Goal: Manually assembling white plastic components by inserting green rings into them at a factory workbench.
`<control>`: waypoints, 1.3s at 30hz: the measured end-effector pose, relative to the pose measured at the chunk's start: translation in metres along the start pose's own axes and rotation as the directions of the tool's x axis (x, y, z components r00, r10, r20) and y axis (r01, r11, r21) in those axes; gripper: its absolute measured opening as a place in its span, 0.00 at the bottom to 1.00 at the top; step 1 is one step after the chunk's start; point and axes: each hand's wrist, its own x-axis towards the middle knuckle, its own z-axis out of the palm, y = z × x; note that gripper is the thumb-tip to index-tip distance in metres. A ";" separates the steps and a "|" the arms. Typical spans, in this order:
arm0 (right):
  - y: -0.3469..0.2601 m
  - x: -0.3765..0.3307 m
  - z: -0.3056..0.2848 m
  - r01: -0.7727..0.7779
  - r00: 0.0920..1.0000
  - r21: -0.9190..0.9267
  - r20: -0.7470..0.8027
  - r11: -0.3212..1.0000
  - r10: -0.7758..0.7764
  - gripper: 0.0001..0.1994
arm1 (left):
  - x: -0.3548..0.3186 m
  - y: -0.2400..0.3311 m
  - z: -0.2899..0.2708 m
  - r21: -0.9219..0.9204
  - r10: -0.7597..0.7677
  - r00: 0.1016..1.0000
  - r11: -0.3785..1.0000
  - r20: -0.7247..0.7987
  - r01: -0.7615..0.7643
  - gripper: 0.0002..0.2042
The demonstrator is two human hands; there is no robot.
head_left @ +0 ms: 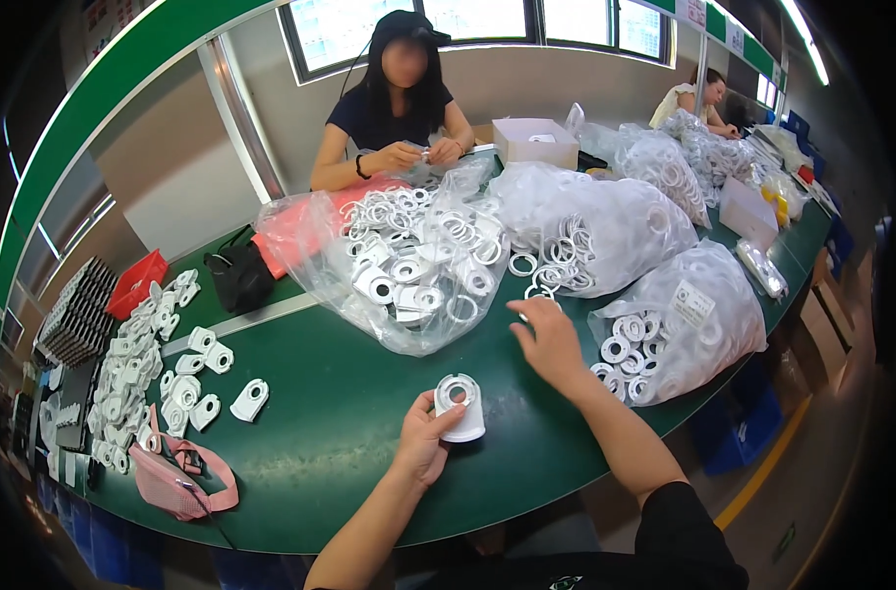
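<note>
My left hand (424,441) is closed on a white plastic housing (473,423), rounded at the top with a large round hole, and holds it above the green table. The thumb lies across its front. My right hand (549,339) reaches out to loose white rings (540,292) at the mouth of the middle clear bag (605,211). Its thumb and forefinger are apart, and nothing shows between them; the other fingertips are partly hidden. To the right of this hand, a further bag (713,305) spills small white ring-shaped parts (617,349).
Ahead, an open bag (408,329) holds many white housings and rings. More housings (123,383) are heaped at left, beside a pink waist bag (177,482), black bag (241,275) and red bin (138,285). Opposite, a person (394,118) handles a small part; another sits farther right.
</note>
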 end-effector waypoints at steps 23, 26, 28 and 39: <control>0.031 0.014 -0.024 -0.233 0.949 0.216 -0.161 0.948 0.270 0.08 | 0.001 0.008 0.002 0.018 -0.046 0.983 0.999 0.177 0.044 0.17; 0.047 0.014 -0.020 -0.219 0.939 0.309 -0.191 0.926 0.286 0.09 | 0.001 0.008 0.003 0.011 -0.051 0.979 0.999 0.199 0.050 0.17; 0.057 0.014 -0.015 -0.219 0.935 0.381 -0.181 0.898 0.304 0.09 | 0.001 0.009 0.004 0.018 -0.051 0.978 0.999 0.200 0.049 0.17; 0.058 0.018 -0.016 -0.308 0.770 0.886 0.019 0.347 0.637 0.06 | -0.001 0.009 0.008 0.046 -0.050 0.984 0.998 0.171 0.043 0.22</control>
